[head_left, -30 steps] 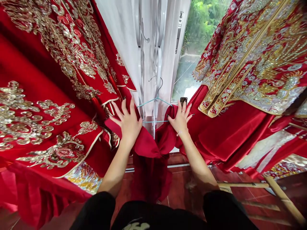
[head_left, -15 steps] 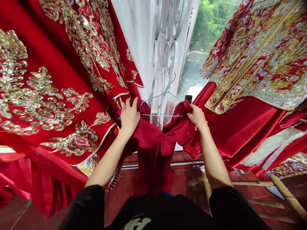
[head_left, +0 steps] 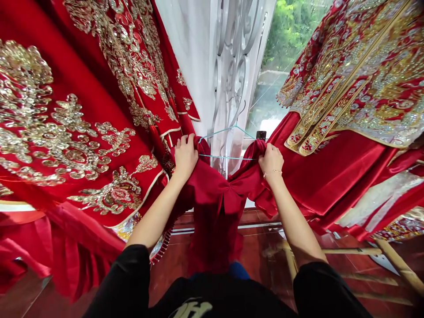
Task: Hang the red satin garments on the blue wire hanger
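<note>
Left hand: clenched on one end of the red cloth. Right hand: clenched on the other end. Cloth: gathered at the hanger, sagging between both hands. Embroidered robe at left; second robe at right; window behind.

The red cloth covers both ends of the hanger, and the fingertips of the left hand and the right hand curl into its folds, out of sight. Just behind the right hand, a small dark object is half hidden and too small to identify. The embroidered robe on the left, the embroidered robe on the right and the wooden frame at lower right all run off the picture's edges.
</note>
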